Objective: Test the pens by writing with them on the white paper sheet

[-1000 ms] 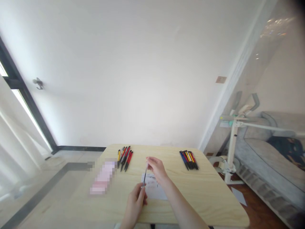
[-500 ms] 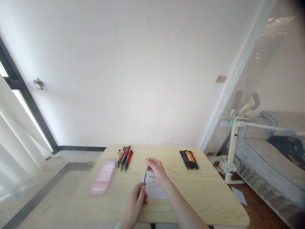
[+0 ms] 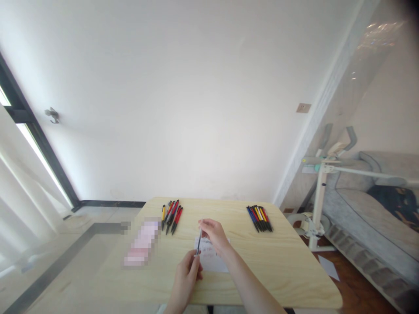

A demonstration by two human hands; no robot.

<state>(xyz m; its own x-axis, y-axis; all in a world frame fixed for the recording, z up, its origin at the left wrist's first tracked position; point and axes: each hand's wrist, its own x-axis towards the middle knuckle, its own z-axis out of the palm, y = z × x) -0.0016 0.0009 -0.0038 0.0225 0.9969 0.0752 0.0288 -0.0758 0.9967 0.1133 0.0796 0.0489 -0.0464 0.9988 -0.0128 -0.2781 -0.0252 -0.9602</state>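
Pale wood grain covers the tabletop [image 3: 278, 270] in the head view, the only view, and I take the clock directions from the two hands at its near middle. Between them is a slim, dark rod [image 3: 198, 244], which looks to me like a pen or an inner part of one; it is tilted, its upper end leaning a little past twelve o'clock. The left hand [image 3: 186, 272] has its grip clamped on the lower end, thumb against fingers, and the right hand [image 3: 212, 234] pinches the upper end with its fingertips. What has just changed is small: the right hand has come slightly lower, nearer to the left, while the left hand stayed in its place. I judge from this that the work is at a fine adjusting of the rod, not at carrying it away. Behind and towards four o'clock lies a marked sheet of paper [image 3: 212, 261], partly covered; whether the rod touches it, I cannot tell. One group of pens [image 3: 172, 216] lies between ten and eleven o'clock, another neater row of pens [image 3: 259, 219] at two o'clock, and a pixelated pinkish patch [image 3: 141, 247] at nine.
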